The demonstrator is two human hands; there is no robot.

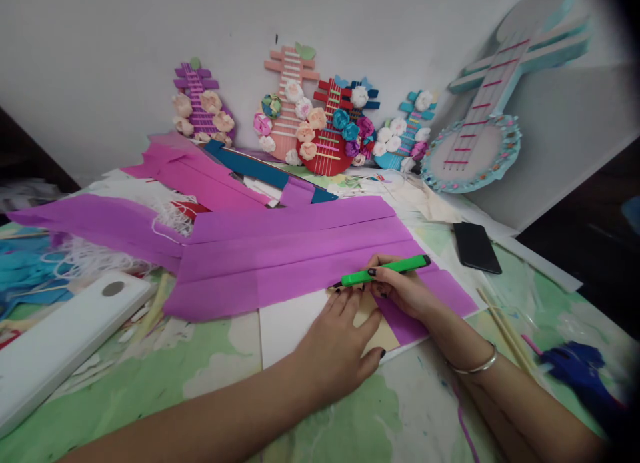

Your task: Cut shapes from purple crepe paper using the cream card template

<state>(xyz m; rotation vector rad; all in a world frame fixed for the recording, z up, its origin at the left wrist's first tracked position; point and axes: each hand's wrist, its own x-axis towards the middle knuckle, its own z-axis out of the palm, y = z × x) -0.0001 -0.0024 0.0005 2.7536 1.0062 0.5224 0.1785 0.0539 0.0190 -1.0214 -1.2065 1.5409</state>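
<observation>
My right hand (403,291) grips a green utility knife (385,270), its tip touching the lower edge of a folded purple crepe paper sheet (280,263). My left hand (340,343) lies flat with fingers spread, pressing a tan card piece (383,335) onto a white board (285,323) beside the knife tip. A thin bangle circles my right wrist.
A black phone (477,247) lies right of the paper. Wooden sticks (505,329) and blue paper (580,369) lie at the right. A long white board (65,336) sits at left with string and blue scraps. Several flower-decorated paper guitars (320,123) lean on the wall, a large one (480,136) farther right.
</observation>
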